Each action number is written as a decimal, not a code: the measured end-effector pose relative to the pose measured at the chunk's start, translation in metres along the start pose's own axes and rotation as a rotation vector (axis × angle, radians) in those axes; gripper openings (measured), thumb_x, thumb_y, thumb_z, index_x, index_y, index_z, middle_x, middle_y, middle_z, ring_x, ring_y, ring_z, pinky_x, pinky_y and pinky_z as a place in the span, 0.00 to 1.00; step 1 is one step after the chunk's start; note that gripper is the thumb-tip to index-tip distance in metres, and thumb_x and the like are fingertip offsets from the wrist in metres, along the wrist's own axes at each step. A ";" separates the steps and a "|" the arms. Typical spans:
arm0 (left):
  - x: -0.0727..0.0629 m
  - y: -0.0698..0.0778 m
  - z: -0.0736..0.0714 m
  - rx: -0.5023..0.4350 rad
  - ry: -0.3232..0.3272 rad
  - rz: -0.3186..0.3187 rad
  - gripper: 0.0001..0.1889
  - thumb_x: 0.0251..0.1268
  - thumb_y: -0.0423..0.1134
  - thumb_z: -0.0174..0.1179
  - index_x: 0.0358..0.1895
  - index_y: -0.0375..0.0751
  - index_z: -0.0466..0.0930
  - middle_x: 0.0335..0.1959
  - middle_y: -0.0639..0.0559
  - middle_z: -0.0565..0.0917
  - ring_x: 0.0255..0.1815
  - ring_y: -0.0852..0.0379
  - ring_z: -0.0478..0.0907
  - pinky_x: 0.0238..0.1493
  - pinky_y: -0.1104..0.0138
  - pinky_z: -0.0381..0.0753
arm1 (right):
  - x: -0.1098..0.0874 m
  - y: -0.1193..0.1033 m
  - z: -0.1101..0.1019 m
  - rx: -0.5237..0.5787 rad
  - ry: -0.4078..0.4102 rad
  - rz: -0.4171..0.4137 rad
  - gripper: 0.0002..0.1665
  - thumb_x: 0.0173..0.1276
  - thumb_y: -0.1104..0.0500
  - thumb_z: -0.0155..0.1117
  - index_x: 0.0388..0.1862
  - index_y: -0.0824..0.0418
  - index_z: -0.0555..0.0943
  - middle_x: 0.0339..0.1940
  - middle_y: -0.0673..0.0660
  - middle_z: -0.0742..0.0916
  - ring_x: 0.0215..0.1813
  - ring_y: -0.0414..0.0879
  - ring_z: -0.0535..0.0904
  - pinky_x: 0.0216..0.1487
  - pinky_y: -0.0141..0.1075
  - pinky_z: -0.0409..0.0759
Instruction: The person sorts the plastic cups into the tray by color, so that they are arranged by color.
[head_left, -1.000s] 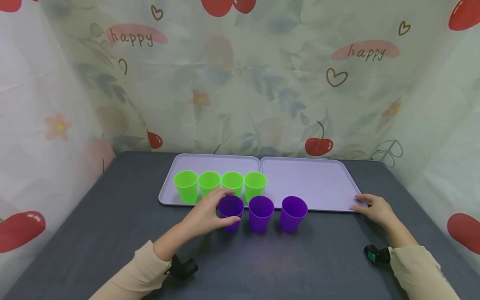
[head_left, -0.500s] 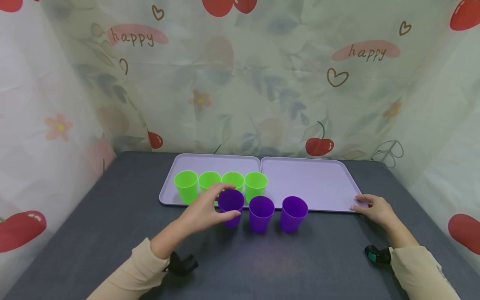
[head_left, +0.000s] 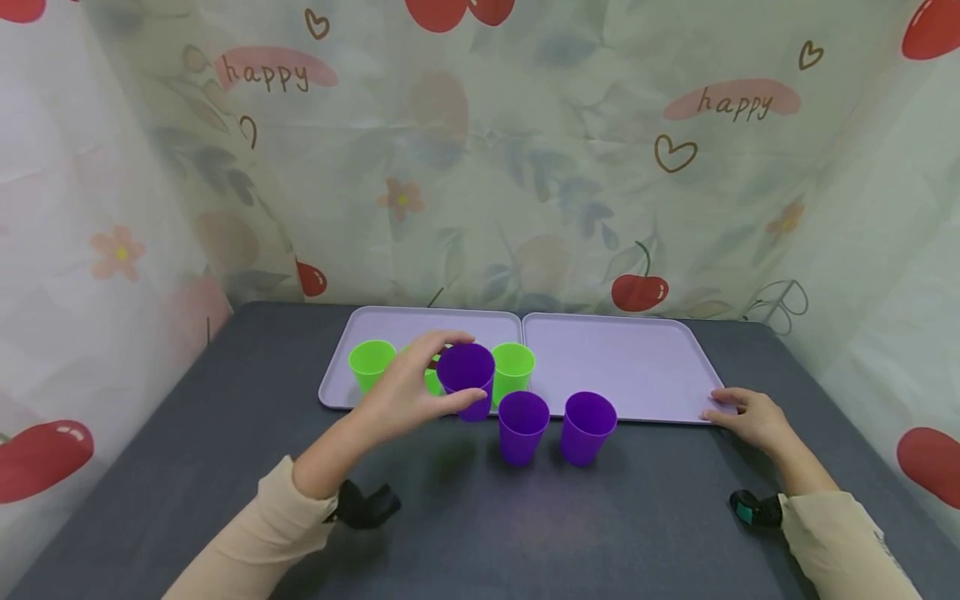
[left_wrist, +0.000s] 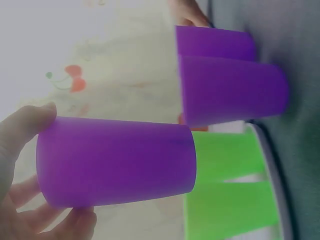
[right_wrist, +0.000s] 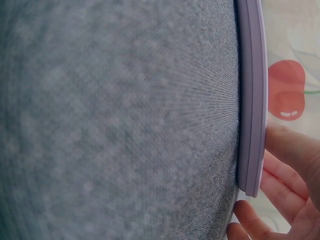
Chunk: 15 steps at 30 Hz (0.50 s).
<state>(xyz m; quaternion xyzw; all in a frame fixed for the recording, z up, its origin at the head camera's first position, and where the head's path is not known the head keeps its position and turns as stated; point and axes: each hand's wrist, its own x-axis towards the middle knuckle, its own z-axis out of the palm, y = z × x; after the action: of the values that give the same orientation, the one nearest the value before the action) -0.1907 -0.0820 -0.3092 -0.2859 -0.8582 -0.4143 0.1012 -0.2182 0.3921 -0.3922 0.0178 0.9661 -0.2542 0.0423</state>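
Note:
My left hand (head_left: 405,379) grips a purple cup (head_left: 467,371) near its rim, thumb on the near side and fingers on the far side. The cup is upright and raised off the table, overlapping the green cups behind it in the head view. Two more purple cups (head_left: 523,425) (head_left: 588,427) stand on the table to its right. Several green cups (head_left: 513,367) stand in a row on the left lilac tray (head_left: 435,317), some partly hidden by my left hand. My right hand (head_left: 753,421) holds the front right corner of the right lilac tray (head_left: 615,358), thumb at the rim (right_wrist: 252,150).
Both trays lie side by side towards the back of the dark grey table (head_left: 525,533). A patterned cloth (head_left: 480,167) hangs behind and along both sides. Each wrist carries a small black camera, such as the left one (head_left: 366,504).
My left hand has lifted the leftmost purple cup from the table and moved it up and slightly away, towards the green cups. The right hand has stayed at the tray corner.

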 end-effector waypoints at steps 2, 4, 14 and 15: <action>0.004 0.004 -0.002 -0.017 0.010 0.003 0.31 0.49 0.44 0.71 0.58 0.42 0.72 0.56 0.50 0.77 0.56 0.55 0.74 0.53 0.61 0.78 | 0.000 0.000 0.000 0.003 -0.005 0.003 0.37 0.63 0.47 0.62 0.57 0.76 0.70 0.60 0.81 0.70 0.57 0.74 0.68 0.54 0.63 0.69; 0.008 0.007 -0.003 -0.032 0.016 0.001 0.30 0.49 0.44 0.71 0.58 0.43 0.72 0.56 0.51 0.77 0.57 0.56 0.73 0.53 0.61 0.78 | 0.001 0.000 0.000 0.005 -0.007 0.007 0.37 0.63 0.47 0.62 0.57 0.76 0.70 0.60 0.80 0.70 0.57 0.74 0.68 0.54 0.63 0.69; 0.037 0.019 0.007 -0.124 0.024 0.035 0.28 0.50 0.45 0.70 0.56 0.44 0.73 0.53 0.53 0.78 0.52 0.57 0.75 0.52 0.64 0.79 | 0.001 0.001 -0.001 0.014 -0.010 0.007 0.37 0.63 0.46 0.62 0.58 0.76 0.70 0.60 0.80 0.70 0.56 0.73 0.68 0.55 0.63 0.69; 0.040 0.019 0.009 -0.132 0.021 0.034 0.28 0.50 0.45 0.70 0.56 0.45 0.73 0.53 0.53 0.78 0.51 0.58 0.75 0.52 0.64 0.79 | 0.002 0.001 -0.001 0.016 -0.009 0.006 0.37 0.63 0.46 0.62 0.58 0.76 0.70 0.60 0.80 0.70 0.57 0.73 0.68 0.55 0.63 0.69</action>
<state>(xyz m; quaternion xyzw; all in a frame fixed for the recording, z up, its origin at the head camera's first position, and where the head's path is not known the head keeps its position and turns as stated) -0.2119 -0.0490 -0.2862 -0.3022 -0.8229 -0.4711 0.0980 -0.2197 0.3936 -0.3923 0.0200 0.9637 -0.2618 0.0475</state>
